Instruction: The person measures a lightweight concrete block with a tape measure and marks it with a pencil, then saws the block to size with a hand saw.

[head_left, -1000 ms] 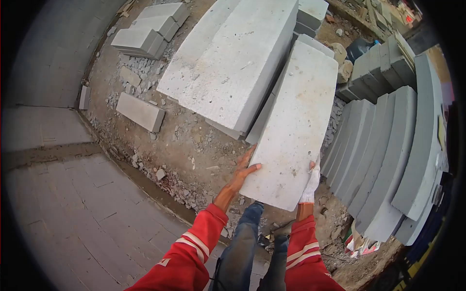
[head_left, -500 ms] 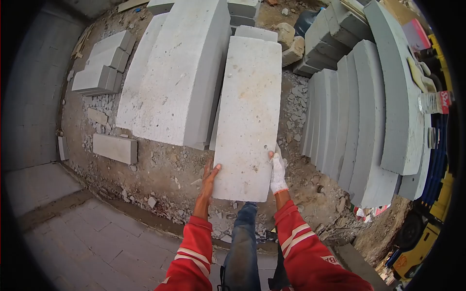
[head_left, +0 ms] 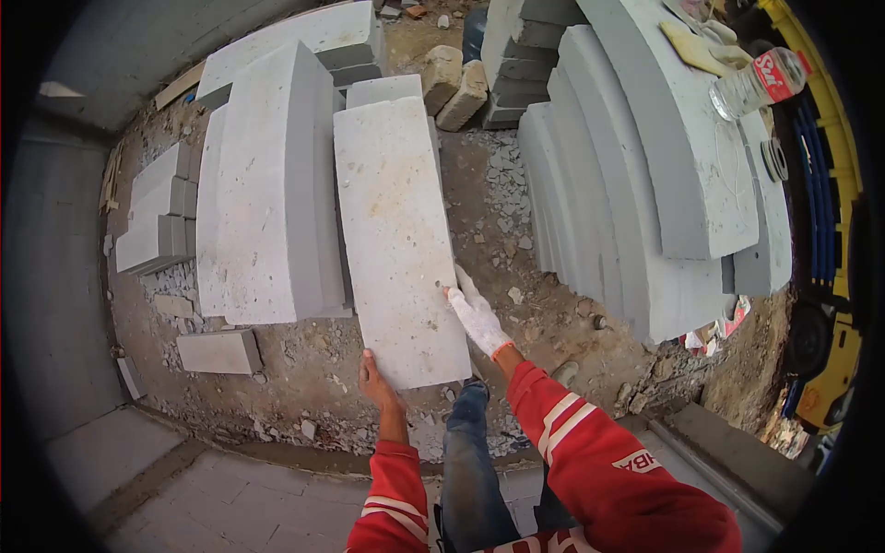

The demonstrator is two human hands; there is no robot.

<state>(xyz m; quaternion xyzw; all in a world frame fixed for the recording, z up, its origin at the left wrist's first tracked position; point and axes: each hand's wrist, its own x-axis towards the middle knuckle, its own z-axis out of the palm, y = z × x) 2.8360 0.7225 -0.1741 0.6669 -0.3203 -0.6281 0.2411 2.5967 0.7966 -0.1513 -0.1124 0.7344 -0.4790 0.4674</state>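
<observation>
A long pale concrete block lies lengthwise in front of me, pitted and stained light brown. My left hand, bare, grips its near left corner, with the thumb on the top face and the fingers partly hidden. On the right edge is my right hand in a white glove, its thumb on the top and its fingers along the side. Another pale block shows beyond the far end. Close by on the left stands a stack of large blocks.
Stacked grey slabs stand on the right, with a plastic bottle on top. Smaller blocks and a single block lie left. Rubble covers ground between stacks. A yellow vehicle is far right.
The view has turned to the right, so the block and stacks appear further left. My left hand is now nearer the block's near corner; my right hand still touches the right edge.
</observation>
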